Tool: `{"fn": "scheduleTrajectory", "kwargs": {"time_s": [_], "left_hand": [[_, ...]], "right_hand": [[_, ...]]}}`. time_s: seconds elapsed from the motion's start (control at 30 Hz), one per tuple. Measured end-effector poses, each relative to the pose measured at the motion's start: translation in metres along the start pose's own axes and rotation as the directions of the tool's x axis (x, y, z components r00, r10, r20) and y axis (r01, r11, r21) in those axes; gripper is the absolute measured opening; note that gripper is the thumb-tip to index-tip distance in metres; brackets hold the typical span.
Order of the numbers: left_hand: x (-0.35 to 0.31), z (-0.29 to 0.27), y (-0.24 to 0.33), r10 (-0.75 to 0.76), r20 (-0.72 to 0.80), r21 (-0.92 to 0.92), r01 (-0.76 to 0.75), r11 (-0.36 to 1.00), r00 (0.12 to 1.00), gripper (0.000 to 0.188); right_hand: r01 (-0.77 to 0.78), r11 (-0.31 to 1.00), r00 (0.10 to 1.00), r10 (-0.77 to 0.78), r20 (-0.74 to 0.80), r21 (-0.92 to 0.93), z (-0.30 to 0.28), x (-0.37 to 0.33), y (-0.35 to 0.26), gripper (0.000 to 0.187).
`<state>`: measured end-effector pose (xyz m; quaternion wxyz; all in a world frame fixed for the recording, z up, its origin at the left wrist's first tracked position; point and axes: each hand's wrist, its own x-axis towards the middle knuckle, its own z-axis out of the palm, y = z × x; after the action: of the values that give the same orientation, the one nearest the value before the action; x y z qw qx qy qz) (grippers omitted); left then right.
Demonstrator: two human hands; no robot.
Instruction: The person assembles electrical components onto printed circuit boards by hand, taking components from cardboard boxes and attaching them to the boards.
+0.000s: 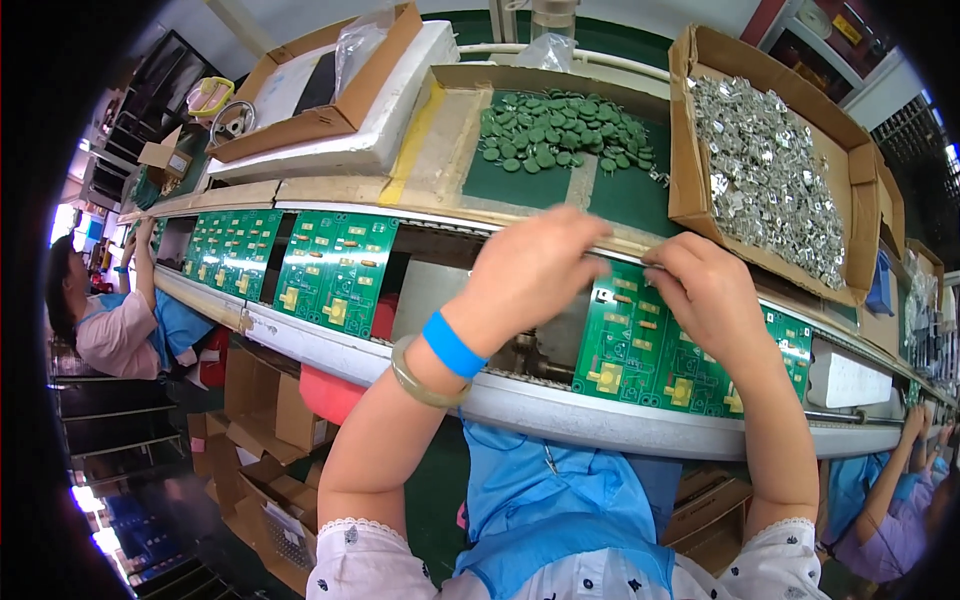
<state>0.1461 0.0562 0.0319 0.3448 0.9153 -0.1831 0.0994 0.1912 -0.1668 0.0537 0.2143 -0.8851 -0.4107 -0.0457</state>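
Over the near board's far edge, my right hand (705,290) is closed, thumb and fingertips pinched together. Whatever lies between them is too small to make out. My left hand (540,265) hovers just left of it, above the gap in the rail, its fingers bent and smeared by motion. A blue band and a pale bangle circle the left wrist. Beneath the right hand lies a green circuit board (620,340) with brass-coloured pads and small orange parts; a small silver piece sits near its upper left corner. My right hand and forearm hide part of the boards.
More green boards (335,270) sit along the conveyor rail (540,400). Beyond are a pile of green disc-shaped components (560,130) and a cardboard box (690,190) of small silver metal clips (770,170). An open carton (350,115) rests on white foam. Co-workers (120,330) are at both sides.
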Motion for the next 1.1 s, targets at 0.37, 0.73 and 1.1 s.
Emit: {"fn": "scheduleTrajectory", "kwargs": {"time_s": [0.37, 0.73, 1.1], "left_hand": [[0.096, 0.021, -0.052, 0.049, -0.418, 0.409, 0.14, 0.902, 0.907, 0.013], [0.084, 0.009, -0.072, -0.005, -0.48, 0.146, 0.086, 0.985, 0.877, 0.017], [0.065, -0.013, -0.059, -0.406, 0.224, -0.898, 0.026, -0.438, 0.886, 0.024]], "right_hand": [[-0.101, 0.894, 0.98, 0.015, -0.197, -0.436, 0.032, 0.136, 0.029, 0.015], [-0.124, 0.945, 0.982, 0.074, -0.171, -0.303, 0.031, 0.133, 0.033, 0.014], [-0.139, 0.705, 0.945, 0.303, -0.119, 0.695, -0.005, 0.108, 0.023, 0.032]]}}
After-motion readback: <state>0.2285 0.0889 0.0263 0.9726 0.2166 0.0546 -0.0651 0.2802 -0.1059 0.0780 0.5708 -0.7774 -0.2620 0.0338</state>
